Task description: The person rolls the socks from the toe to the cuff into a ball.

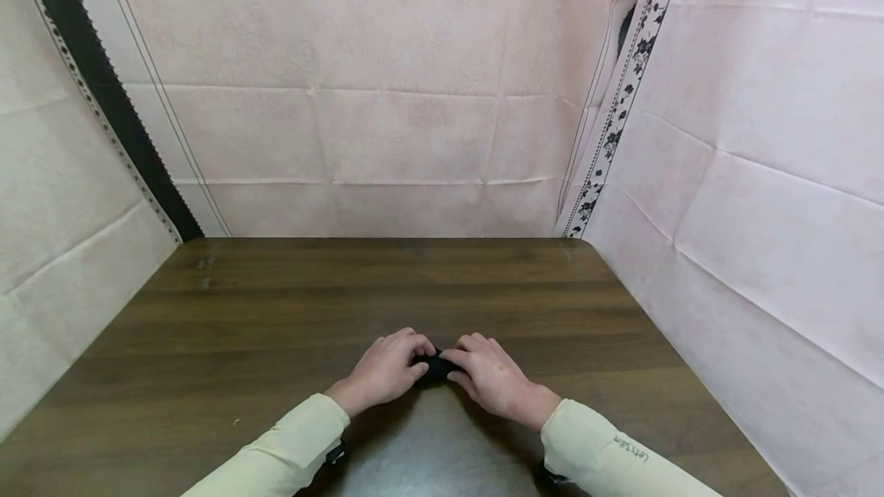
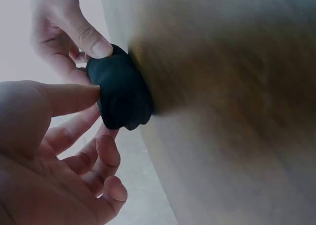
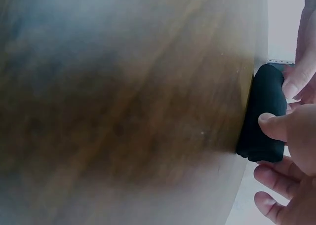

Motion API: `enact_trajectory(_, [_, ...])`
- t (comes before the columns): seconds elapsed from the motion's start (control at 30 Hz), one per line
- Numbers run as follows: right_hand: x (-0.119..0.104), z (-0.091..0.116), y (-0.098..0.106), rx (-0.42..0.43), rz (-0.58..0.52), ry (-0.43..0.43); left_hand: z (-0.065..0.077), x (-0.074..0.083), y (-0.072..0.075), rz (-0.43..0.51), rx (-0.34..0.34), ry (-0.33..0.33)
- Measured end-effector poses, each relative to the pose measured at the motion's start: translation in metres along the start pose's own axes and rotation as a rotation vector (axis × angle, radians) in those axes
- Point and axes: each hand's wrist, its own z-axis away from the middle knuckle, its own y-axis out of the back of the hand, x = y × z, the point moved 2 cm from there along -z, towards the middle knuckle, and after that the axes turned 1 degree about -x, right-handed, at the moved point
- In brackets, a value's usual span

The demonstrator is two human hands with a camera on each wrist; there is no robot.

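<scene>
A small black roll of soft cloth [image 1: 435,370] lies on the wooden table in front of me, between my two hands. My left hand [image 1: 388,368] pinches its left end, with the thumb on the near side and the fingers around the far side. At the other end, my right hand [image 1: 492,376] holds it the same way. Layered folds show at the end of the cloth roll [image 2: 123,94] in the left wrist view. In the right wrist view the cloth roll [image 3: 261,121] looks like a short, thick cylinder, with a thumb pressed on it. What kind of cloth item it is cannot be told.
The dark wood-grain table [image 1: 311,305] spreads around the hands. Pale creased cloth hangs behind as a back curtain [image 1: 400,121], with a left side curtain [image 1: 55,198] and a right side curtain [image 1: 766,175] along the table's sides. A tiny light speck [image 1: 236,422] lies at left.
</scene>
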Motion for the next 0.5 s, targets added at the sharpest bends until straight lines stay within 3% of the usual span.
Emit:
enact_trajectory(0.17, [-0.0006,0.0002,-0.0002,-0.034,0.005,-0.007,0.0000,0.0003,-0.0003,-0.022,0.008,-0.033])
enact_trajectory(0.5, [-0.0012,0.0002,-0.0021,-0.116,0.003,-0.039,0.0011,-0.0013,-0.0025,-0.047,-0.027,-0.026])
